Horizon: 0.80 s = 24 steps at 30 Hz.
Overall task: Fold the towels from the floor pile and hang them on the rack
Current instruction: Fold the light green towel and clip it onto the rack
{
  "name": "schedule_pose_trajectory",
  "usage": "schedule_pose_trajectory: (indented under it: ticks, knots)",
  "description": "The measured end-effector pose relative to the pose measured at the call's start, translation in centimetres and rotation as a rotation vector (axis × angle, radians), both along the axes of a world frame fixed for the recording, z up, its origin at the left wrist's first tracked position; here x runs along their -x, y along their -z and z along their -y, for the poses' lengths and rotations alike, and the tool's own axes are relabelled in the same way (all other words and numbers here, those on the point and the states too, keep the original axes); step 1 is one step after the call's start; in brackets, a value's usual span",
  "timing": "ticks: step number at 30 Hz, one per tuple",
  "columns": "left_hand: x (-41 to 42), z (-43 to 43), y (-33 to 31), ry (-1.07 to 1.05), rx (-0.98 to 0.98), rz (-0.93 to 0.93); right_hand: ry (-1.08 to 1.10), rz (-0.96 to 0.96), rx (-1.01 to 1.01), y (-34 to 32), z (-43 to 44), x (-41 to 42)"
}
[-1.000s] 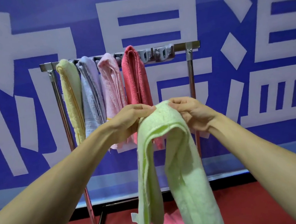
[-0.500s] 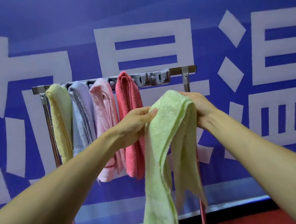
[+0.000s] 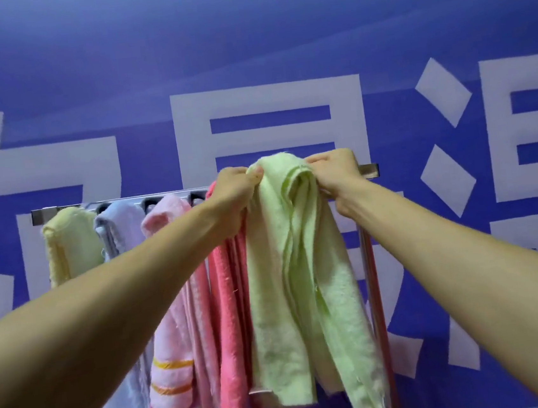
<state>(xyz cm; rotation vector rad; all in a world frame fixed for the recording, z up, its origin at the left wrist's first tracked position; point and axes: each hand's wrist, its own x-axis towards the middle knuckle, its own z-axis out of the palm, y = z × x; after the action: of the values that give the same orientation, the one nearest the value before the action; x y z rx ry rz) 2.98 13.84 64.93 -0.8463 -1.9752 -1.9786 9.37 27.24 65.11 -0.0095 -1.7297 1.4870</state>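
A folded light green towel (image 3: pixel 287 268) hangs doubled over at the level of the metal rack's top bar (image 3: pixel 368 169), near its right end. My left hand (image 3: pixel 236 190) grips the towel's top fold on the left side and my right hand (image 3: pixel 334 172) grips it on the right. On the bar to the left hang a yellow towel (image 3: pixel 70 241), a pale blue towel (image 3: pixel 120 226), a pink striped towel (image 3: pixel 173 313) and a coral red towel (image 3: pixel 227 308). Whether the green towel rests on the bar is hidden by the cloth and my hands.
The rack's right upright post (image 3: pixel 366 260) stands just behind the green towel's right edge. A blue banner with large white characters (image 3: pixel 266 97) fills the wall behind. The floor pile is out of view.
Both hands have carried the green towel up and forward to the rack's top bar beside the red towel. The view has tilted up, so the floor has left the frame.
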Motion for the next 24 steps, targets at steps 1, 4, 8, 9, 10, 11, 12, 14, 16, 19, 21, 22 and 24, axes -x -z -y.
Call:
schedule_pose_trajectory:
  ticks: [1,4,8,9,10,11,12,14,16,19,21,22,24]
  knots:
    - [0.6,-0.6,-0.6,-0.04,-0.002,-0.009,0.09,0.004,-0.072,-0.5,-0.3,0.9]
    - [2.2,-2.4,-1.1,-0.216,0.033,0.016,0.308,0.022,-0.306,-1.1,-0.7,2.5]
    - [3.1,-3.5,1.3,-0.388,0.058,0.039,0.494,0.091,-0.613,0.3,-0.4,3.5]
    - [3.2,-3.5,2.0,-0.367,0.044,0.019,0.505,0.09,-0.645,0.9,-0.4,3.7]
    - [3.3,-3.5,2.6,-0.346,0.03,0.001,0.509,0.087,-0.671,1.4,-0.6,4.0]
    - [3.2,-3.3,3.1,-0.321,0.007,0.003,0.498,0.092,-0.679,1.9,-0.8,4.1]
    - [3.5,-3.2,3.4,-0.298,-0.017,0.004,0.476,0.099,-0.678,2.4,-1.0,4.3]
    - [3.7,-3.0,3.9,-0.26,-0.062,0.002,0.427,0.119,-0.655,3.5,-1.4,4.4]
    - [3.5,-2.8,4.3,-0.227,-0.071,0.004,0.384,0.129,-0.624,4.5,-1.4,4.3]
    - [2.6,-2.2,5.0,-0.189,-0.045,-0.02,0.309,0.138,-0.605,5.3,-1.2,3.7]
    - [2.0,-1.5,5.5,-0.164,-0.018,-0.05,0.28,0.138,-0.607,5.5,-1.2,3.1]
    - [1.6,-1.1,5.9,-0.148,0.002,-0.068,0.268,0.144,-0.605,5.5,-1.3,2.8]
    - [0.4,0.1,6.4,-0.164,0.098,-0.145,0.252,0.186,-0.595,5.6,-1.6,1.7]
